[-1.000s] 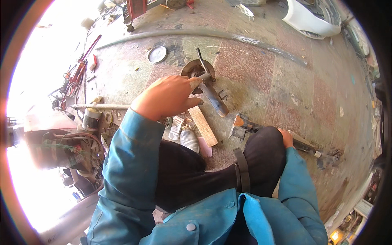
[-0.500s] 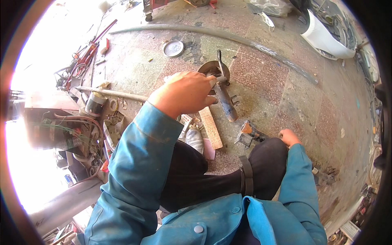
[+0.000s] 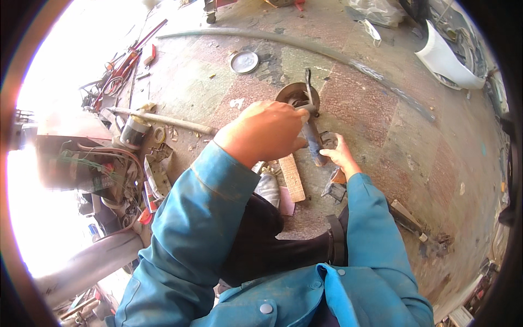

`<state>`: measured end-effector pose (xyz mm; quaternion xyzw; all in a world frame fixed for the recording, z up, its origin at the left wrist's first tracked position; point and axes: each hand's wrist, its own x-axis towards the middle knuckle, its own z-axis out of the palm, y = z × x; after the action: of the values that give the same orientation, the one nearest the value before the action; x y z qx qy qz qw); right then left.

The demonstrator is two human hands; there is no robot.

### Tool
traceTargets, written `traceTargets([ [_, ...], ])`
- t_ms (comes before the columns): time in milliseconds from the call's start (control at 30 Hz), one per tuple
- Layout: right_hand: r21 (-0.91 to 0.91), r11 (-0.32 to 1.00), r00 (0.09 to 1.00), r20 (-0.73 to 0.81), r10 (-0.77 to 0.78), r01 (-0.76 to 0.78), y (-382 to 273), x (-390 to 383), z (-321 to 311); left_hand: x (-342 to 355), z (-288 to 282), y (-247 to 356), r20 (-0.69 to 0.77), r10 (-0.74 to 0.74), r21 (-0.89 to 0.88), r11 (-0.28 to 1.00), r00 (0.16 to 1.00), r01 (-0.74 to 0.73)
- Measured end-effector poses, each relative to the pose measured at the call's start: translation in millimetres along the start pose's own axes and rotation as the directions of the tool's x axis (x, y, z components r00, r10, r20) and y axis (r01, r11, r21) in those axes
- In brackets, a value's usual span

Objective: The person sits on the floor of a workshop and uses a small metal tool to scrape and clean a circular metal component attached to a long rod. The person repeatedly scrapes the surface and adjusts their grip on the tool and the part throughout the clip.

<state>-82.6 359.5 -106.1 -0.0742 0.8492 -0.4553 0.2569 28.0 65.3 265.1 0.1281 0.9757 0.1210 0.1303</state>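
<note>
In the head view a dark metal strut assembly stands on the floor, with a round plate [image 3: 290, 94], an upright lever [image 3: 308, 82] and a tube [image 3: 315, 146]. My left hand [image 3: 261, 128] is closed on its upper part, the fingertips partly hidden. My right hand [image 3: 342, 156] is at the lower tube by a small bracket, thumb and fingers apart, the thumb seemingly touching the tube. Just below lie a wooden board [image 3: 291, 180], a pink sheet [image 3: 287, 203] and an orange-and-black metal tool [image 3: 335, 188]. My shoe [image 3: 267, 191] is beside the board.
A round lid [image 3: 244, 61], a long curved pipe [image 3: 229, 31] and a white car panel [image 3: 441, 60] lie on the tiled floor [image 3: 408, 163]. Cluttered parts, red tools [image 3: 117, 76], a can [image 3: 132, 132] and a machine [image 3: 65, 158] line the left. A large pipe [image 3: 92, 261] is at lower left.
My right hand has left the knee area and moved up and left to the lower tube. My left hand stays on the assembly. The view has shifted, so the scene appears farther right.
</note>
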Motion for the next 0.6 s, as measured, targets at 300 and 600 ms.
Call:
traceTargets([
  [300,0.08,0.992,0.969,0.233,0.076,-0.097,7,26,17,0,3,-5,-0.03,-0.025,-0.012,1.0,0.999,0.024],
  [600,0.017,0.987,0.927,0.347,0.143,-0.159,-13,25,31,2,4,-6,-0.018,-0.039,-0.035,0.999,0.999,0.038],
])
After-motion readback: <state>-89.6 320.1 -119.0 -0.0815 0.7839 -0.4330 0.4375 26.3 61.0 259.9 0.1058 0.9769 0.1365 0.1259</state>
